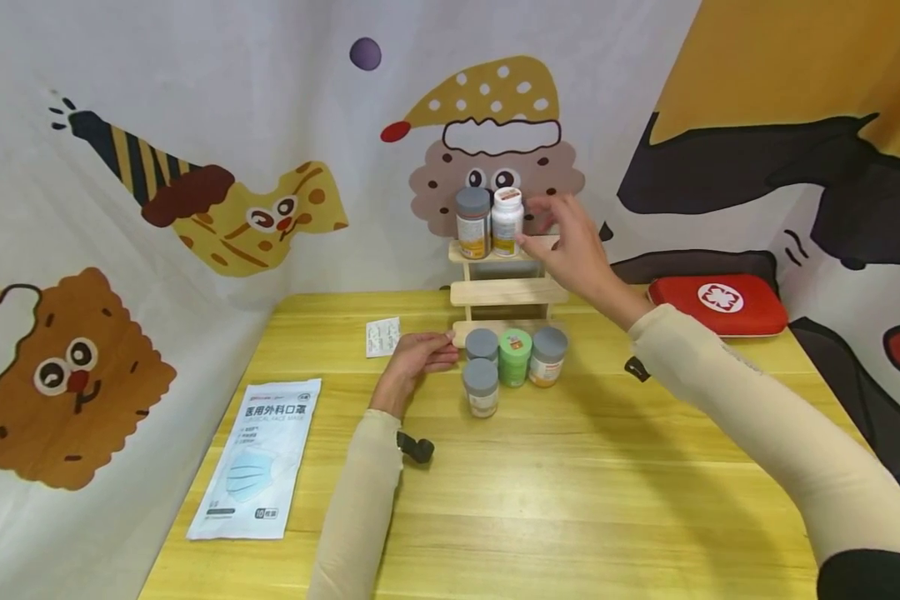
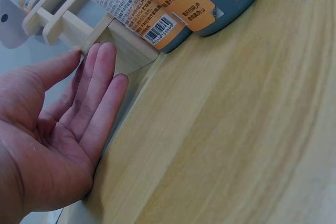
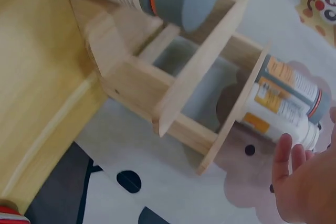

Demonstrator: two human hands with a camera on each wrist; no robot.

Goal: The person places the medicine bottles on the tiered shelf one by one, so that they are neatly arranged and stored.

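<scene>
Hands at a three-step wooden rack (image 1: 506,291) standing at the far edge of the yellow wooden table (image 1: 570,492). Right hand (image 1: 574,247) raised beside the rack's top step, fingers spread and loose, clamped on nothing, fingertips just beside the white-capped bottle (image 1: 507,222). That bottle stands upright on the top step, touching a grey-capped bottle (image 1: 473,222) to its left. Left hand (image 1: 414,360) rests on the table at the rack's lower left corner, fingers straight and together, tips touching the bottom step. Four bottles stand just in front of the rack: two grey-capped, one green-capped (image 1: 514,357), one grey-capped with an orange label (image 1: 548,356). Red first-aid pouch (image 1: 718,304) right of the rack; blister pack (image 1: 382,337) left of it; face-mask packet (image 1: 258,457) farther left, nearer the camera.
</scene>
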